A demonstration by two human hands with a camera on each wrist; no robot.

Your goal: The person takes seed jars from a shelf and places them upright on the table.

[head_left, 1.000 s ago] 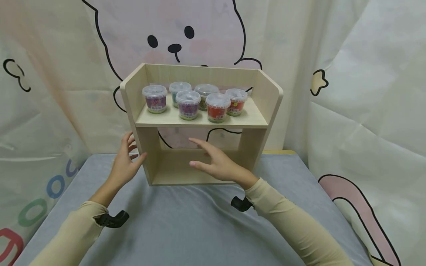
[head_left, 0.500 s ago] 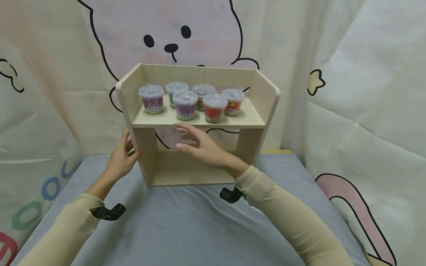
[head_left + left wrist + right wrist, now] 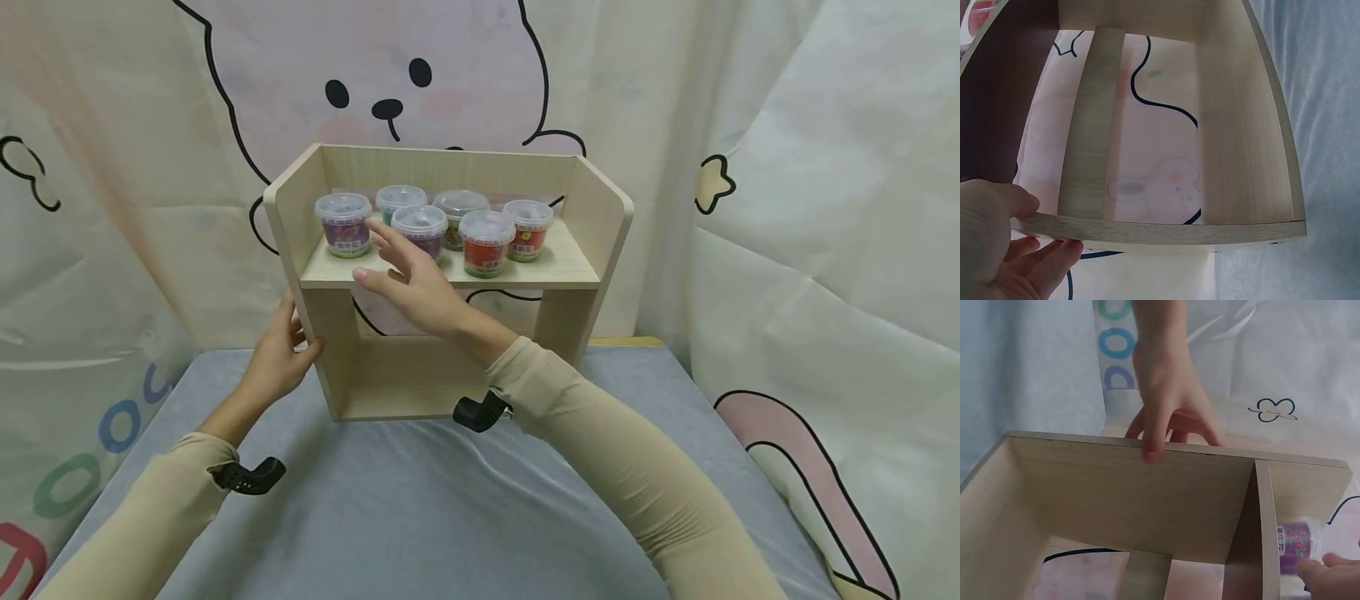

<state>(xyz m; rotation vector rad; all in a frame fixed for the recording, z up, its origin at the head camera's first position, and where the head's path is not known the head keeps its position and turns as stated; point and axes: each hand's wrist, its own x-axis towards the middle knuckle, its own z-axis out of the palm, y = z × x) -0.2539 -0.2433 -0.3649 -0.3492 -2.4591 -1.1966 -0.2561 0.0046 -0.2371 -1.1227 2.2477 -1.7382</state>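
A small two-tier wooden shelf (image 3: 606, 218) bears several lidded plastic cups on its upper board. With the thumb inside and the fingers outside, my left hand (image 3: 274, 357) grips the edge of its left side panel. My right hand (image 3: 423, 290) reaches over the upper board's front edge, fingers extended and thumb apart, holding nothing. Its fingertips are right beside the leftmost purple cup (image 3: 345, 236) and partly cover another purple cup (image 3: 418, 220). In the right wrist view, the right hand's fingers (image 3: 1329, 578) appear close to a purple cup (image 3: 1296, 545).
To the right on the board stand a front red cup (image 3: 486, 248) and another red cup (image 3: 528, 237). Behind are a teal cup (image 3: 401, 197) and a clear-lidded cup (image 3: 461, 205). A grey-blue cloth (image 3: 360, 517) covers the table; a printed curtain (image 3: 645, 100) hangs behind.
My right hand has risen from in front of the lower compartment and moved left, up to the purple cups. The left hand has stayed at the side panel, its thumb now on the edge.
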